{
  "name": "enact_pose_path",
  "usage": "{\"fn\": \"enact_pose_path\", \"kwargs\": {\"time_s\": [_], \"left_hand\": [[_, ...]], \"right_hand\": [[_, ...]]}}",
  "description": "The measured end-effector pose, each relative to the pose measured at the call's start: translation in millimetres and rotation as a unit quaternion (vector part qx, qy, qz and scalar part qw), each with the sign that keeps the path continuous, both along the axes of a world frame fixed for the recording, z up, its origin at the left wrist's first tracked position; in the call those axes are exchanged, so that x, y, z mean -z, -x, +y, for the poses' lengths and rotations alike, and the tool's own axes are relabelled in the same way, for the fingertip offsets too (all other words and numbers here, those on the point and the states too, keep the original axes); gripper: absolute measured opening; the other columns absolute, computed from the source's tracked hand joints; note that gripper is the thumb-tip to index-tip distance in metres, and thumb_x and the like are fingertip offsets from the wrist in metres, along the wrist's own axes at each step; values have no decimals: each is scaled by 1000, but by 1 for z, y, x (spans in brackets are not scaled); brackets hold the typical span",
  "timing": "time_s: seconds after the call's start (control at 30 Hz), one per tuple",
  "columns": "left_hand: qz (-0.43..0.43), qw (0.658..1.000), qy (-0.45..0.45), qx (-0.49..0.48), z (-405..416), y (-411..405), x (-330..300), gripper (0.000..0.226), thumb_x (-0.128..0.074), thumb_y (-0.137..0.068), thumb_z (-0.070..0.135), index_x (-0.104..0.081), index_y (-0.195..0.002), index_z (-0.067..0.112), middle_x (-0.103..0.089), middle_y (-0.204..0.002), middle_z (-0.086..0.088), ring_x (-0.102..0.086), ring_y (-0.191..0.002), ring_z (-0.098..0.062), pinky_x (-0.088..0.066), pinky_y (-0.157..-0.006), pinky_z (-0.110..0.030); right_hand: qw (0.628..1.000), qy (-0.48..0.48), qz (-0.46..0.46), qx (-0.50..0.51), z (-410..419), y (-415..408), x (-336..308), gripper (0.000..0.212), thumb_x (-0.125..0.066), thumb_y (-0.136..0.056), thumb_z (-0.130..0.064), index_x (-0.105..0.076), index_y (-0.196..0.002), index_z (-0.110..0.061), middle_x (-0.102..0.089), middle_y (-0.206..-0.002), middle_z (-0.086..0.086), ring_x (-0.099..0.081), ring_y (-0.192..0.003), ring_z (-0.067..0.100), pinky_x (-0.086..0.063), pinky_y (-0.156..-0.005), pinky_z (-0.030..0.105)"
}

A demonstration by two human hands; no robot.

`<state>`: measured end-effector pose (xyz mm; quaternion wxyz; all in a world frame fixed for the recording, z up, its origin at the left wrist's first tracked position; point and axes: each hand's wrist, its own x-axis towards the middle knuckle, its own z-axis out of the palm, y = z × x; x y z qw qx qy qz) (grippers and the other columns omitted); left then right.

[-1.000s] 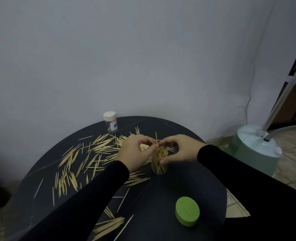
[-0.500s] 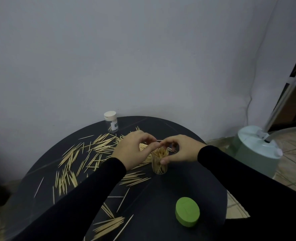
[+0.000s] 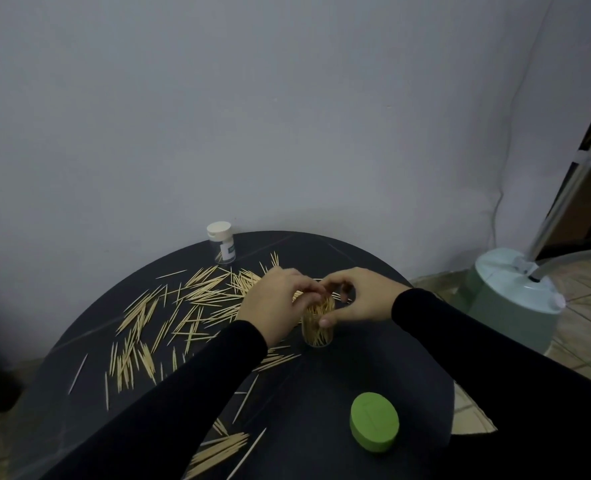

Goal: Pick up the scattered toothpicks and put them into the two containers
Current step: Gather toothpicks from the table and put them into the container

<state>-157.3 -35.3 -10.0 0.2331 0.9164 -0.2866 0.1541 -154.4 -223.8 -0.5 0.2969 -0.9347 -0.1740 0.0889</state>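
A clear open container [image 3: 317, 326] packed with toothpicks stands upright mid-table. My right hand [image 3: 360, 296] grips its rim, thumb on the near side. My left hand [image 3: 277, 305] is right beside it, fingertips pinched over the mouth among the toothpick tips; whether it holds any I cannot tell. Many scattered toothpicks [image 3: 169, 317] lie left of my hands, and a small bundle [image 3: 218, 452] lies at the near edge. A second clear container [image 3: 222, 243] with a white cap stands at the table's far edge.
A green lid [image 3: 374, 427] lies on the round black table [image 3: 373, 368] near its front right. On the floor to the right stands a pale green appliance base [image 3: 512, 306] with a slanted pole. A grey wall runs close behind the table.
My left hand has drawn back a little and come again to the container's mouth, fingertips now over the toothpick tips. My right hand has stayed on the container.
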Motion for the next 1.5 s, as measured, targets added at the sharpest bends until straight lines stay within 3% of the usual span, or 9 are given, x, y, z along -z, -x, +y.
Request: {"fn": "enact_pose_path", "kwargs": {"time_s": [0.13,0.23,0.37,0.53,0.67,0.83,1.13,1.3,1.5], "left_hand": [[19,998,23,-48,-5,-2,6,18,-60,-88,45,-70,-95,33,-59,-97,15,-42,-96,-6,-35,-82,-25],[56,995,76,-30,-2,-7,5,24,-55,-92,43,-72,-99,28,-55,-99,12,-42,-100,-7,-35,-84,-25],[61,982,164,-66,10,-21,8,22,-47,-98,32,-67,-106,28,-58,-103,12,-49,-106,-11,-39,-91,-30],[78,989,-81,-97,25,-38,30,28,-50,-96,30,-56,-123,31,-50,-129,9,-38,-121,-12,-33,-104,-30],[-16,980,-193,-38,24,-49,32,41,-52,-95,19,-48,-135,30,-46,-138,12,-39,-117,-10,-35,-103,-25],[-5,973,-230,0,18,-64,27,51,-52,-94,14,-40,-141,30,-43,-143,11,-40,-119,-11,-34,-104,-26],[-12,970,-241,20,19,-81,31,35,-43,-100,31,-50,-134,34,-52,-131,10,-41,-109,-10,-38,-93,-25],[-15,973,-231,14,25,-84,31,32,-43,-99,36,-55,-129,33,-56,-124,12,-42,-103,-9,-37,-85,-22],[-11,974,-226,3,29,-81,31,31,-45,-99,35,-57,-127,32,-57,-124,10,-42,-107,-10,-39,-88,-24]], "right_hand": [[999,48,14,3,-2,-3,1,66,-80,-73,-40,-51,-132,-33,-57,-121,-10,-53,-103,11,-48,-90,32],[995,97,-5,28,-4,-6,3,61,-74,-80,-30,-47,-134,-37,-53,-117,-15,-47,-106,9,-40,-101,35],[983,154,-60,75,-1,-16,10,48,-66,-86,-44,-51,-131,-36,-53,-119,-12,-49,-106,9,-32,-105,40],[968,201,-96,116,6,-29,22,46,-53,-93,-48,-48,-135,-32,-49,-136,-3,-47,-123,18,-29,-109,45],[958,240,-89,131,9,-41,30,56,-45,-95,-52,-36,-145,-29,-39,-148,-1,-36,-134,22,-25,-112,49],[952,271,-77,120,15,-52,37,61,-35,-96,-58,-33,-147,-26,-38,-149,0,-32,-136,22,-21,-112,50],[943,292,-101,119,24,-63,40,73,-35,-85,-74,-44,-141,-29,-44,-138,1,-34,-128,21,-24,-107,48],[946,285,-94,124,25,-62,39,61,-41,-90,-66,-47,-139,-31,-47,-139,-1,-37,-128,21,-23,-108,48],[953,256,-116,115,25,-56,37,35,-50,-95,-46,-58,-127,-34,-58,-126,-5,-45,-119,18,-23,-107,46]]}}
